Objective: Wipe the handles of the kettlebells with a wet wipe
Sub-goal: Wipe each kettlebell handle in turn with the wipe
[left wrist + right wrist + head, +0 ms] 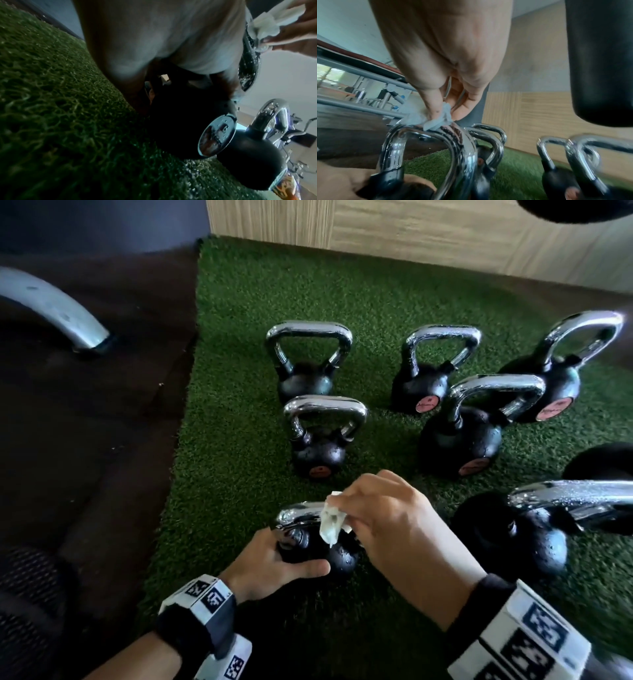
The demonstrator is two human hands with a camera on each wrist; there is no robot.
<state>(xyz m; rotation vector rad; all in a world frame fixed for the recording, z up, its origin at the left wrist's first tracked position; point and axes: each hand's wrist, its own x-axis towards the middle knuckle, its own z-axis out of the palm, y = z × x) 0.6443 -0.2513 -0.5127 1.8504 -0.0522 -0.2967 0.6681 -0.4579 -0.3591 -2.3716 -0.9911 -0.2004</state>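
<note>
Both wrists carry black bands with white tagged blocks, close under the head camera. From there my left hand [274, 563] curls round the black ball of the nearest kettlebell [329, 556], thumb lying across its near side, fingers wrapped over the far left side by the foot of the handle. My right hand [387, 518] pinches a crumpled white wet wipe [331, 522] between thumb and fingertips and presses it onto the top of that kettlebell's chrome handle [294, 513]; in the right wrist view the wipe [436, 122] sits bunched on the bar [453, 148], which is beaded with droplets.

This kettlebell stands upright on green artificial turf [239, 302]. Just beyond it stands a second small kettlebell [322, 436], and behind that a third [306, 361]. To the right are three more with pink discs on their bodies [428, 371] [479, 426] [561, 368], and one larger kettlebell [534, 525] near my right forearm. Dark flooring [85, 422] borders the turf on the left, with a curved grey metal bar [51, 306] on it, and a wood-grain wall panel [411, 231] runs behind.
</note>
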